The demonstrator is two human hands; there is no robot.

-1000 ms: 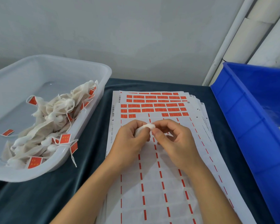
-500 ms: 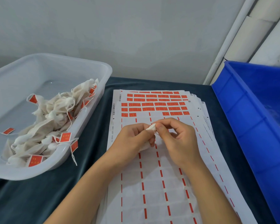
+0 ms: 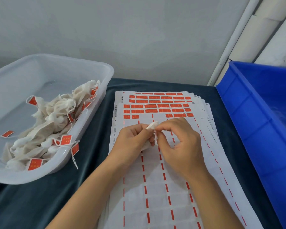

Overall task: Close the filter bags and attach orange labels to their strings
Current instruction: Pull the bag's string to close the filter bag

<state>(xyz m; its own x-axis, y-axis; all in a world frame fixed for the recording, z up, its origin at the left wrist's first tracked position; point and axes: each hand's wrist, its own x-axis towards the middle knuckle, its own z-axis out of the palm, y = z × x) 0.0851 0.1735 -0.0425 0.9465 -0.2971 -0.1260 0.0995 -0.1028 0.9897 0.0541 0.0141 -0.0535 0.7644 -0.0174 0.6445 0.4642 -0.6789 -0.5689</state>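
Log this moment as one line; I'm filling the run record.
step: closing bag | left hand: grips filter bag | right hand: pinches its string | label: not yet on | over label sheet

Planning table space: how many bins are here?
2. A clear bin at left holds labelled bags; a blue bin stands at right, cut off by the frame. Others may be out of view.

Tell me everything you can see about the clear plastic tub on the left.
The clear plastic tub is a translucent, rounded-corner rectangular bin sitting on the dark cloth, left of the label sheets. It holds a heap of white filter bags with orange labels on strings; one label and string hang over its near rim. Neither hand touches it.
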